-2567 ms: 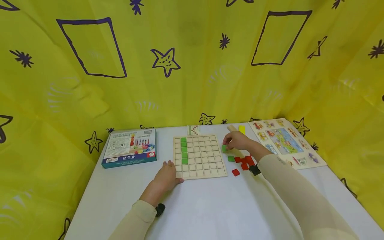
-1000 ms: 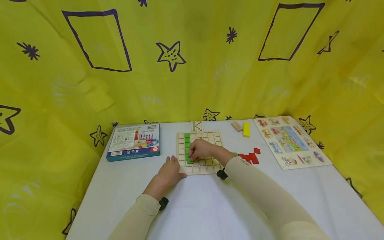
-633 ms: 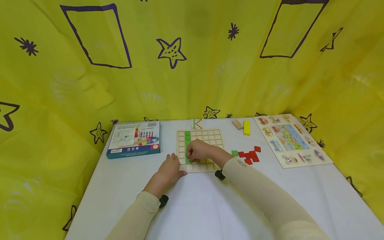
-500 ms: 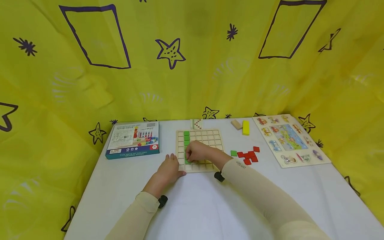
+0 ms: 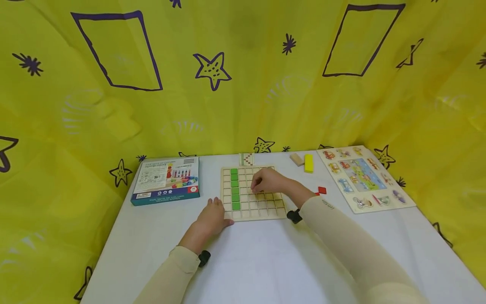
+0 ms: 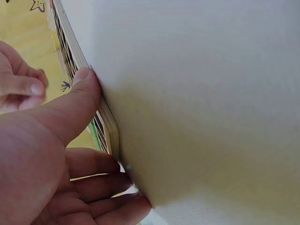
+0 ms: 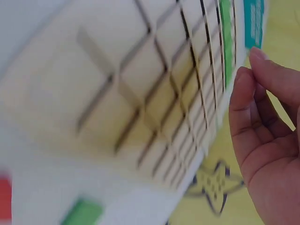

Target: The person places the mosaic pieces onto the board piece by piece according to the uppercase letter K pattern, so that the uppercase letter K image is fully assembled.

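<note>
A pale wooden grid board (image 5: 262, 214) lies on the white table, a column of green square tiles (image 5: 235, 190) set in its left part. My left hand (image 5: 212, 217) grips the near left corner, thumb against the front edge and fingers along the left side. Above the board's middle is my right hand (image 5: 268, 181), fingers loosely curled. In the right wrist view its thumb and index fingertips (image 7: 255, 55) come together with nothing visible between them. Red tiles (image 5: 322, 190) lie right of the board, mostly behind the right arm; a loose green tile (image 7: 83, 211) shows in the right wrist view.
A flat game box (image 5: 167, 181) sits at the left, a picture puzzle board (image 5: 364, 181) at the right. Behind the grid board lies a small pattern card (image 5: 246, 159). A yellow block (image 5: 309, 163) and a plain wooden block (image 5: 297, 159) are at the back right.
My right hand carried a green tile leftward to the column's near end and let go there, then lifted and moved right. My left hand kept its place on the corner.
</note>
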`<state>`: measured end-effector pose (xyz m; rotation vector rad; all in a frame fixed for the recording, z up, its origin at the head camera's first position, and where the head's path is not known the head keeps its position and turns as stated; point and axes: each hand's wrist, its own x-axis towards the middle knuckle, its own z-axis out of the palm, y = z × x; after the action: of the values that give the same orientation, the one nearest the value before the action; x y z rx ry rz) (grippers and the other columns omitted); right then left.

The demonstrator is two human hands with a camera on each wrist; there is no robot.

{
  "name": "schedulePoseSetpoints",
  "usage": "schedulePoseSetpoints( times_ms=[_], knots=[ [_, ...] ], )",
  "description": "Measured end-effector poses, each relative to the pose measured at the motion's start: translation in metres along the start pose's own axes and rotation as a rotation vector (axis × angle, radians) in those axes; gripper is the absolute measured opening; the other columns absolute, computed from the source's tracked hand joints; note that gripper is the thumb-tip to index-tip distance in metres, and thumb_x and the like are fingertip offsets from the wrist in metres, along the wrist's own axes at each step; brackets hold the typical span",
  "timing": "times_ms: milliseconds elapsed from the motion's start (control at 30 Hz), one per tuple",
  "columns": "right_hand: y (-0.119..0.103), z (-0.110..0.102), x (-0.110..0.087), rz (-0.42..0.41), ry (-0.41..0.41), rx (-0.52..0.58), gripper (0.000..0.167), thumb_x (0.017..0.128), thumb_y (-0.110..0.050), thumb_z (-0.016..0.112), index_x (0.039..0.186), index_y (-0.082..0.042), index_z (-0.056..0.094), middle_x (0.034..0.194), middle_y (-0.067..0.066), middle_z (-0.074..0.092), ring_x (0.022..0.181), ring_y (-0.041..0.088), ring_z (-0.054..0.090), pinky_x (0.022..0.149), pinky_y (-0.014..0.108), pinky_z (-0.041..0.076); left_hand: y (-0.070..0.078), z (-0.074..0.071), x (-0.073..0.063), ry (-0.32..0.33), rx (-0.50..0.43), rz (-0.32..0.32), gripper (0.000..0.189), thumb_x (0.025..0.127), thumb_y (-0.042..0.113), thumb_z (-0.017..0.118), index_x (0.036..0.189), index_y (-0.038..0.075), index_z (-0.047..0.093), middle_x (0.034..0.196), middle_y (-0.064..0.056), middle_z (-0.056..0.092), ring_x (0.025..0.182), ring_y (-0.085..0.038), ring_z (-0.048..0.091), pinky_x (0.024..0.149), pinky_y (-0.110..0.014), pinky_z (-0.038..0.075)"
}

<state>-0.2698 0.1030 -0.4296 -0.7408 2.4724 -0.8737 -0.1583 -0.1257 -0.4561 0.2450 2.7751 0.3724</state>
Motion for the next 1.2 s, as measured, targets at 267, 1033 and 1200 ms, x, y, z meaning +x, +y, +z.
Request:
schedulePoseSetpoints(
  times_ms=[267, 1033, 1200],
  knots=[
    [0.028, -0.041, -0.031, 0.134, -0.002, -0.056, 0.008, 0.090, -0.008, 0.076, 0.098, -0.004, 0.076, 0.086, 0.002, 0.068, 0.078, 0.018, 0.058, 0.071, 0.029, 0.051, -0.003, 0.000, 0.001, 0.017, -0.005, -0.001, 0.087, 0.093, 0.040, 0.072, 0.146, -0.019, 0.035, 0.154, -0.033, 0.034, 0.145, -0.046, 0.029, 0.115, -0.049, 0.032],
    [0.086, -0.036, -0.070, 0.243, -0.014, -0.047, 0.016, 0.086, -0.003, 0.078, 0.101, -0.008, 0.075, 0.091, 0.000, 0.069, 0.087, 0.019, 0.058, 0.083, 0.033, 0.051, -0.006, 0.004, 0.002, 0.012, 0.019, 0.003, 0.089, 0.092, 0.041, 0.072, 0.145, -0.019, 0.035, 0.154, -0.033, 0.034, 0.145, -0.046, 0.029, 0.115, -0.049, 0.033],
    [0.084, -0.035, -0.070, 0.237, -0.019, -0.051, 0.015, 0.086, -0.002, 0.078, 0.099, -0.010, 0.073, 0.092, 0.000, 0.069, 0.088, 0.020, 0.058, 0.084, 0.035, 0.052, -0.003, 0.004, 0.001, 0.004, -0.001, -0.001, 0.088, 0.093, 0.040, 0.072, 0.146, -0.019, 0.034, 0.154, -0.033, 0.033, 0.145, -0.046, 0.028, 0.115, -0.050, 0.032]
  ],
)
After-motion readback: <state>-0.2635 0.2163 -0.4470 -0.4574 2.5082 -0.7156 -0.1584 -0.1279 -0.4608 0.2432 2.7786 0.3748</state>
